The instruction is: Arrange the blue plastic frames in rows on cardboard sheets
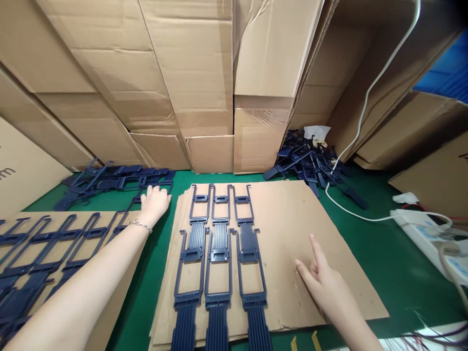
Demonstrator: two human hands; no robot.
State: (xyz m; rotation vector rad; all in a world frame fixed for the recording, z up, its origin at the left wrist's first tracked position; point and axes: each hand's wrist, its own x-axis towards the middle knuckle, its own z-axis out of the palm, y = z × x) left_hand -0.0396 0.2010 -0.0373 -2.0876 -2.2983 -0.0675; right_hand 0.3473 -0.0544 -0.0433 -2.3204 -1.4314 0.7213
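My left hand point(155, 204), with a bracelet at the wrist, reaches to the right end of a heap of dark blue plastic brackets point(117, 178). Its fingers curl down over a bracket there; the fingertips are partly hidden. My right hand point(325, 282) hovers over or rests on the cardboard sheet point(292, 209), holding nothing, with thumb and index finger stretched apart and the other fingers bent. Left of it, several dark blue brackets with open frames and ribbed ends point(219, 256) lie on the sheet in two overlapping rows.
More brackets point(69, 239) lie in rows on another cardboard sheet at left. A tangled heap of brackets point(307, 161) sits at back right. Cardboard boxes point(204, 73) wall the rear of the green table point(142, 278). A white cable point(360, 122) runs down toward a power strip point(427, 243).
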